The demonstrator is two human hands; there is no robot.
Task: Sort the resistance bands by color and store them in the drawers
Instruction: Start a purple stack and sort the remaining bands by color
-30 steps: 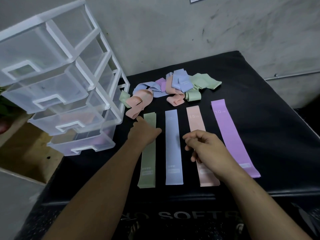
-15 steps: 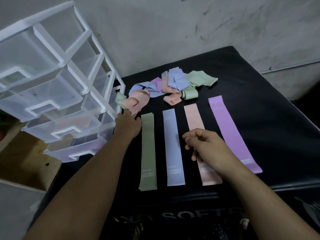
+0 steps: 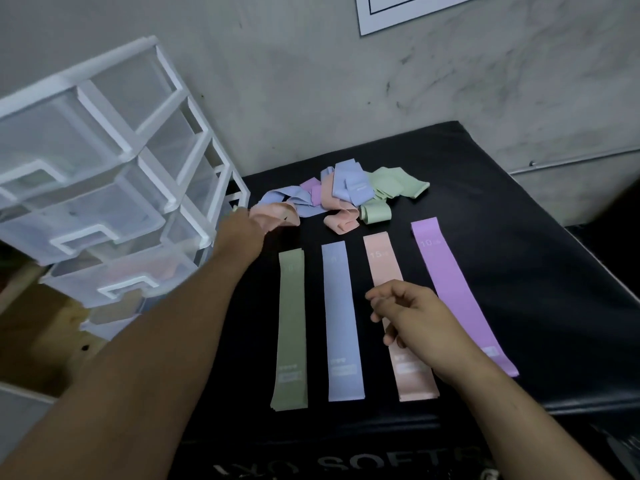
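Crumpled pink band point(image 3: 277, 214) sits at the near-left edge of the mixed band pile point(image 3: 346, 195), gripped by the left hand point(image 3: 239, 233), beside the drawer unit point(image 3: 114, 188). Four flat bands, green point(image 3: 291, 327), blue point(image 3: 341, 320), pink point(image 3: 388, 271) and purple point(image 3: 453, 289), lie in a row nearer than the pile. The right hand point(image 3: 415, 320) hovers over the flat pink one, fingers loosely curled, empty.

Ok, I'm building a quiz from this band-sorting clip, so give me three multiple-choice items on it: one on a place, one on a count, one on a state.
1. Where is the left hand?
A. on the crumpled pink band at the pile's left end
B. on the flat purple band
C. inside a drawer

2. How many bands lie flat in the row?
A. two
B. four
C. six

3. What is the right hand doing?
A. gripping a blue band
B. pulling a drawer handle
C. hovering, empty, over the flat pink band

Answers: 1 A, its fingers meet that band beside the drawer unit. 2 B, green, blue, pink and purple. 3 C, fingers loosely curled, nothing in them.
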